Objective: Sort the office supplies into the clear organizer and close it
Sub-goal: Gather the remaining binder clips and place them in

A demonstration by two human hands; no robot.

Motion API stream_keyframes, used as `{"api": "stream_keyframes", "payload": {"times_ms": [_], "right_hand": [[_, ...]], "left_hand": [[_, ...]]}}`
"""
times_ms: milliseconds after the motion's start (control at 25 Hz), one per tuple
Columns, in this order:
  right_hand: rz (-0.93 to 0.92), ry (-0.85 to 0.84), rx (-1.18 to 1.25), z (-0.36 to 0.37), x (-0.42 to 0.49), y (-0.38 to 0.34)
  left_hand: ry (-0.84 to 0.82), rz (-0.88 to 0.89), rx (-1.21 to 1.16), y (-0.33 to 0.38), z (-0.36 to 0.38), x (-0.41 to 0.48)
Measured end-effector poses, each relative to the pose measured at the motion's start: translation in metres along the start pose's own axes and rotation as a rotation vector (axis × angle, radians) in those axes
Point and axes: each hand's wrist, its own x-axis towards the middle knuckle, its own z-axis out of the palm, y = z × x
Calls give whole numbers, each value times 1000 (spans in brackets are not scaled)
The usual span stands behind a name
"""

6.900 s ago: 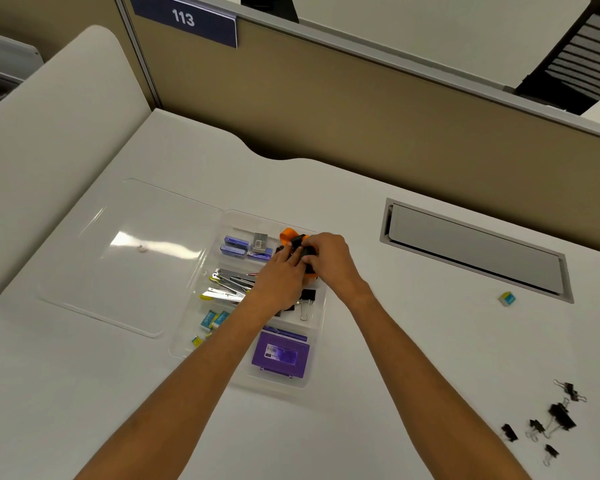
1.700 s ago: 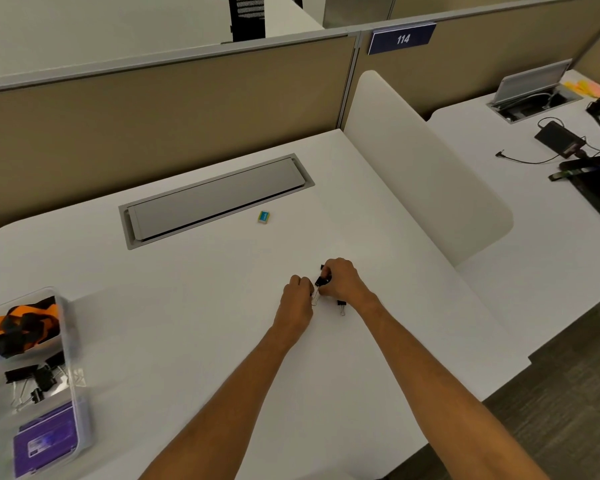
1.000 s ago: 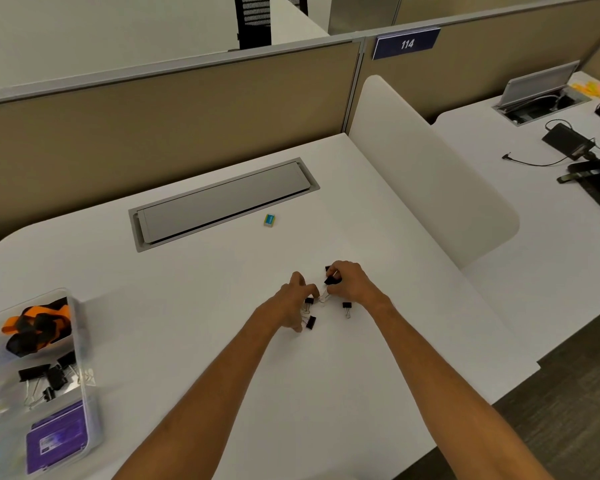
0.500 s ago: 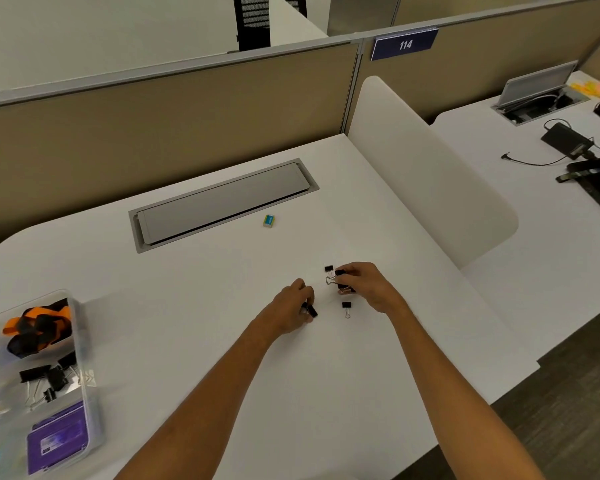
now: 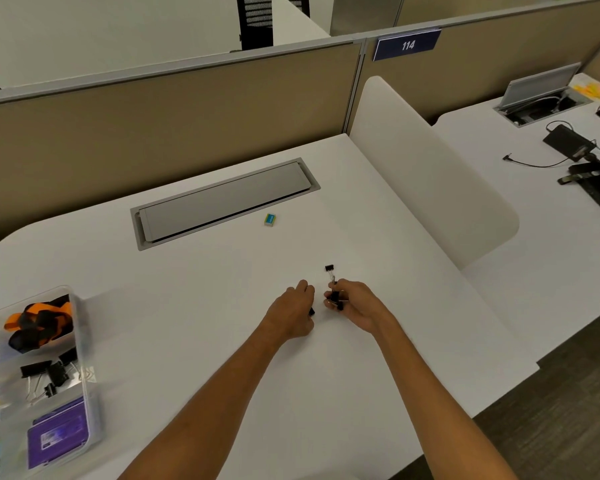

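While my right hand (image 5: 352, 303) held some clips (image 5: 336, 299), my left hand (image 5: 297, 311) curled over one; grab the last clip (image 5: 329, 268) just past them too.

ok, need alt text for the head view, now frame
Two bare hands gather small black binder clips on a white desk: the right hand holds clips, the left hand closes on another, and one small black binder clip lies loose just beyond. A clear plastic organizer sits open at far left; a small green-and-yellow eraser lies near the grey cable hatch.

left hand (image 5: 293, 311) curled, right hand (image 5: 355, 304) pinching
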Motion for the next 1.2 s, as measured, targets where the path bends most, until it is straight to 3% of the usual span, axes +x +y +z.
{"api": "stream_keyframes", "payload": {"times_ms": [360, 520, 600, 760, 840, 1000, 1200], "right_hand": [[115, 2, 367, 8, -9, 23], [110, -44, 477, 8, -11, 26], [101, -60, 517, 8, -11, 26], [103, -81, 600, 18, -10, 28], [91, -110, 623, 29, -11, 30], [0, -155, 609, 62, -16, 38], [-120, -42, 543, 101, -31, 52]], "left_hand": [[67, 35, 284, 13, 19, -1], [162, 29, 192, 5, 23, -1], [230, -115, -95, 0, 23, 2], [283, -541, -1459, 4, -1, -5], [330, -659, -1960, 8, -9, -18], [415, -586, -2385, 13, -16, -36], [573, -550, -2613, 6, -22, -53]]}}
